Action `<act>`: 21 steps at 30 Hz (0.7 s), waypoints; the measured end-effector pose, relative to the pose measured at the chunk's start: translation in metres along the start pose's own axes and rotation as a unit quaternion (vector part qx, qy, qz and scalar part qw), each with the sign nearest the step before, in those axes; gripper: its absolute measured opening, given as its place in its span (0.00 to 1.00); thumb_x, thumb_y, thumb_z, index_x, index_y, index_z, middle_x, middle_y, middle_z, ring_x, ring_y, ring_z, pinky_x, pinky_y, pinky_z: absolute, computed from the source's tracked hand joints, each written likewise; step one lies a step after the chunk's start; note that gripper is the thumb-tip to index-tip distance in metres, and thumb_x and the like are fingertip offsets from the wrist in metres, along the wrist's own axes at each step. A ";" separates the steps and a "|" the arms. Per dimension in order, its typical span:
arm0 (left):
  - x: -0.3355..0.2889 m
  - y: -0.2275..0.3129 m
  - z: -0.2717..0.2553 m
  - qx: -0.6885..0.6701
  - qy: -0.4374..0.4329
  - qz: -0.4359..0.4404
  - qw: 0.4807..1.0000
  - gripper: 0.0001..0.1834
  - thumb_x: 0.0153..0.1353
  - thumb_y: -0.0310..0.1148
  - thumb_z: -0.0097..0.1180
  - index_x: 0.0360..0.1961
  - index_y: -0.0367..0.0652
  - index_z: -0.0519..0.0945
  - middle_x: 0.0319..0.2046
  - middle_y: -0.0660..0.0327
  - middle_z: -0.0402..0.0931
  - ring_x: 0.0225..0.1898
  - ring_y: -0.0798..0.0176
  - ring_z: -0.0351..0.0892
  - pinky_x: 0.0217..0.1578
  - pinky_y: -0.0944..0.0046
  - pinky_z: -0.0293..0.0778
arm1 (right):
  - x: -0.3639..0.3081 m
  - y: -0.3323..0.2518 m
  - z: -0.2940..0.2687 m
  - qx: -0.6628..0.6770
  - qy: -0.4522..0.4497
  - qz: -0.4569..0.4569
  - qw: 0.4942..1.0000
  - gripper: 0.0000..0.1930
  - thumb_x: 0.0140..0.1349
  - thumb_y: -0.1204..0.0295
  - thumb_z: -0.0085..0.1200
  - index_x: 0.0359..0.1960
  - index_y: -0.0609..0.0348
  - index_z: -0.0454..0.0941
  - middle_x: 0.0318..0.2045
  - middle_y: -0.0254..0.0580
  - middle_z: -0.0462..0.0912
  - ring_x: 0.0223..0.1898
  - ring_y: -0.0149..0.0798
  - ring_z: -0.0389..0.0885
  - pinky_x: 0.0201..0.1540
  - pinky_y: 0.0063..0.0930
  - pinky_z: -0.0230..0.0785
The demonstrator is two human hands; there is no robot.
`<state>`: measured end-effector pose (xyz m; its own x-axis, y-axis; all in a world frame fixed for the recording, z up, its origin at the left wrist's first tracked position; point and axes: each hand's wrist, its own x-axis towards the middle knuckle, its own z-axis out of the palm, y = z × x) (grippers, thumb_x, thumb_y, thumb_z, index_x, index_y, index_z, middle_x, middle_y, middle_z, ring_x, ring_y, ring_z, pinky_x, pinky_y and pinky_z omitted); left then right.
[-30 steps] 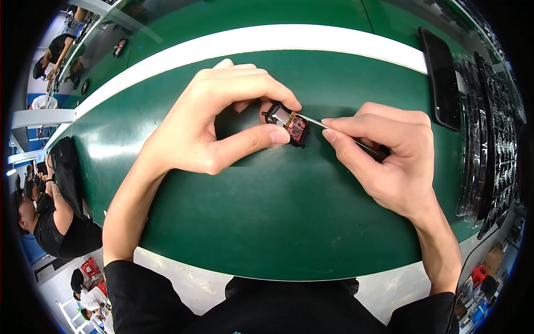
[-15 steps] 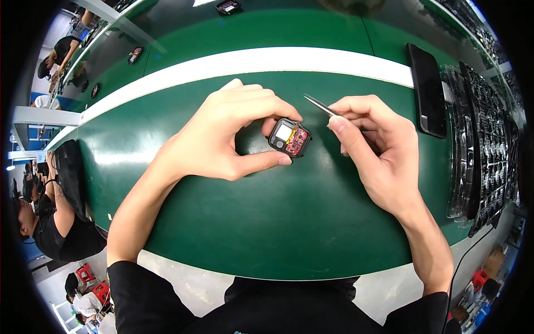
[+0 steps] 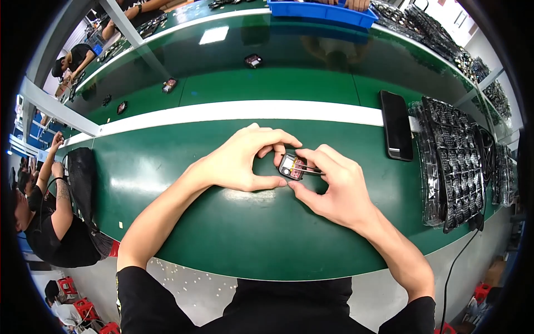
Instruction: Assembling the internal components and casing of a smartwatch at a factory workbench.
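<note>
Over the green tabletop (image 3: 267, 234), my left hand (image 3: 236, 158) grips a small black opened watch case (image 3: 286, 173) by its rim, thumb on the near side and fingers on the far side. A pale square part and a red circuit board show inside the case. My right hand (image 3: 345, 189) pinches metal tweezers (image 3: 311, 170), whose tips reach over the board from the right. Its thumb and fingers are close to the case's right edge. Whether the tips grip anything is too small to tell.
A black phone (image 3: 396, 125) and stacked black and clear plastic trays (image 3: 453, 161) are at the right. Beyond a white rail (image 3: 222, 113) lie several similar small devices, one being a device (image 3: 253, 60) near the middle. A blue bin (image 3: 322, 14) stands at the far side; a co-worker (image 3: 53, 222) sits left.
My right hand has moved left to the watch case, bringing the tweezers over its board. My left hand still holds the case. The view has shifted, showing more of the far side.
</note>
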<state>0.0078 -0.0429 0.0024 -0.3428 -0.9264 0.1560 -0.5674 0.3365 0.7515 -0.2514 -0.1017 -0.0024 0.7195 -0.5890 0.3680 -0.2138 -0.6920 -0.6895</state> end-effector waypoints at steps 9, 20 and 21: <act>0.000 0.007 -0.002 -0.047 -0.003 -0.018 0.999 0.41 0.49 0.27 0.75 0.69 0.48 0.82 0.36 0.70 0.83 0.36 0.66 0.68 0.47 0.61 0.65 | -0.005 -0.008 -0.008 -0.005 -0.023 0.035 0.999 0.20 0.63 0.67 0.74 0.55 0.61 0.87 0.42 0.46 0.88 0.41 0.50 0.93 0.43 0.44 0.85; -0.007 0.015 -0.003 0.031 0.013 -0.015 0.999 0.29 0.51 0.30 0.80 0.58 0.49 0.90 0.34 0.71 0.83 0.34 0.66 0.69 0.46 0.61 0.65 | -0.043 -0.033 -0.199 -0.172 0.235 0.084 0.953 0.21 0.55 0.67 0.81 0.47 0.68 0.90 0.32 0.45 0.89 0.32 0.37 0.87 0.40 0.33 0.81; -0.001 0.015 0.001 0.026 0.017 -0.017 0.999 0.29 0.51 0.30 0.80 0.58 0.49 0.90 0.33 0.71 0.83 0.34 0.66 0.69 0.46 0.61 0.65 | -0.050 -0.017 -0.222 -0.184 0.269 0.133 0.936 0.23 0.56 0.66 0.81 0.48 0.69 0.91 0.32 0.45 0.91 0.33 0.35 0.89 0.42 0.32 0.82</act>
<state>-0.0006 -0.0369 0.0128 -0.2975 -0.9425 0.1525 -0.6165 0.3116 0.7231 -0.4307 -0.1529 0.1297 0.1927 -0.8173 0.5430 -0.6227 -0.5295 -0.5761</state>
